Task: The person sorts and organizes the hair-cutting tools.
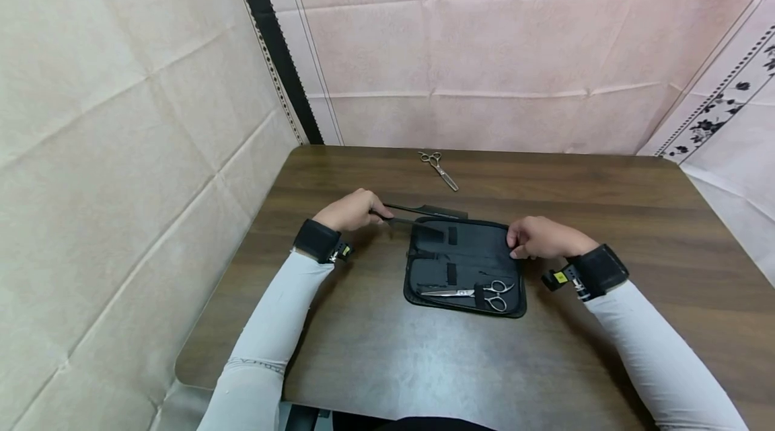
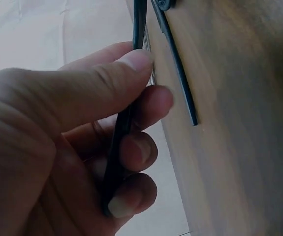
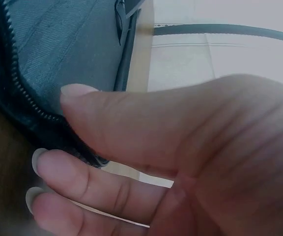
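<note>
An unzipped black case [image 1: 484, 249] lies flat on the table, with silver scissors [image 1: 460, 293] strapped under a loop in its near half. My left hand [image 1: 357, 210] grips a slim black comb [image 2: 113, 157] by its handle, fingers curled around it. The comb's far end reaches over the case's upper left part. A second black comb [image 1: 445, 212] lies along the case's far edge, its thin handle pointing left. My right hand [image 1: 545, 237] pinches the case's zippered edge [image 3: 58, 130] near the far right corner, thumb on the inside.
Thinning scissors [image 1: 440, 169] lie near the back edge of the brown wooden table [image 1: 575, 364]. Pale cloth [image 1: 514, 48] hangs behind the table and on both sides.
</note>
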The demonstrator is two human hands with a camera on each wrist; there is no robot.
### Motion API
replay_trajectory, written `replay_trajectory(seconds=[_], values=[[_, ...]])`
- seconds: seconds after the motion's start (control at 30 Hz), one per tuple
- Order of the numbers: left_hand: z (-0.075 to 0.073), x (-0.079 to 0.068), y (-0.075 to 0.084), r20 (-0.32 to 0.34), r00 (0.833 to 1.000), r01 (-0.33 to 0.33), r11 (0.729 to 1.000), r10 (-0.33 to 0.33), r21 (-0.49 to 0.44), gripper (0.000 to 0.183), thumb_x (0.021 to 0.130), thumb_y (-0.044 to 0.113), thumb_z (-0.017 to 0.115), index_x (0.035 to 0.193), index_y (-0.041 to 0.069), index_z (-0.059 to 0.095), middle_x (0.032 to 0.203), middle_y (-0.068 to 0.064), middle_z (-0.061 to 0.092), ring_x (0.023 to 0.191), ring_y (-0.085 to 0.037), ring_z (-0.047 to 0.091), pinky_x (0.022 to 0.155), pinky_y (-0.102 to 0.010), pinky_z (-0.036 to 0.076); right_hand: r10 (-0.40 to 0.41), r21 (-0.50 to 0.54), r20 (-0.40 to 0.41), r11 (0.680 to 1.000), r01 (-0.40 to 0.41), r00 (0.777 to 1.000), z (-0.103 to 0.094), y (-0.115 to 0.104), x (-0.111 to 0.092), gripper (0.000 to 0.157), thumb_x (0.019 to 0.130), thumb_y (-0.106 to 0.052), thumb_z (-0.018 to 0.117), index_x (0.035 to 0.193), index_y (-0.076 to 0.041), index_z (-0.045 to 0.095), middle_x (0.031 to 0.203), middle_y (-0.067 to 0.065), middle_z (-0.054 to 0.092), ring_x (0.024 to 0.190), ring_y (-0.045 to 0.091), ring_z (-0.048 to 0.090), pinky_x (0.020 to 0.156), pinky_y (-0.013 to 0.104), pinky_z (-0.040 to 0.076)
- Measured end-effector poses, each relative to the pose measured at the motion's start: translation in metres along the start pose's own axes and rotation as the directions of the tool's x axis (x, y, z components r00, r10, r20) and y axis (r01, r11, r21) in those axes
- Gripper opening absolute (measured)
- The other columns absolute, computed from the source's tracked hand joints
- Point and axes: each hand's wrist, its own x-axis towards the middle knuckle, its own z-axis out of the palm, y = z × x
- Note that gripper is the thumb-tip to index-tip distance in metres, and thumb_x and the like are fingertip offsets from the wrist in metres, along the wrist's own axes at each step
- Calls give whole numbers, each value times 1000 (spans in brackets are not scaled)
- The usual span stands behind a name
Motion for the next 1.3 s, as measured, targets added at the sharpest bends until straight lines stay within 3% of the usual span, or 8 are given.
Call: replay_trajectory(seconds=[0.37, 1.3], values=[[11, 5, -3, 10, 1000, -12, 1000, 12, 1, 26, 99, 6, 68, 122, 13, 78, 126, -3, 75, 123, -20, 68, 101, -36, 56, 26, -30, 3, 999, -26, 1000, 4, -2, 5, 9, 93, 0, 71, 97, -4, 64, 69, 0, 50, 66, 18, 54, 66, 33, 45], [16, 11, -3, -29, 999, -39, 999, 39, 5, 27, 99, 4, 68, 122, 13, 78, 123, -3, 76, 120, -19, 70, 100, -34, 57, 18, -23, 0, 1000, -18, 1000, 4, -1, 4, 12, 91, 1, 73, 96, -4, 63, 67, -1, 47, 65, 18, 53, 64, 33, 43]])
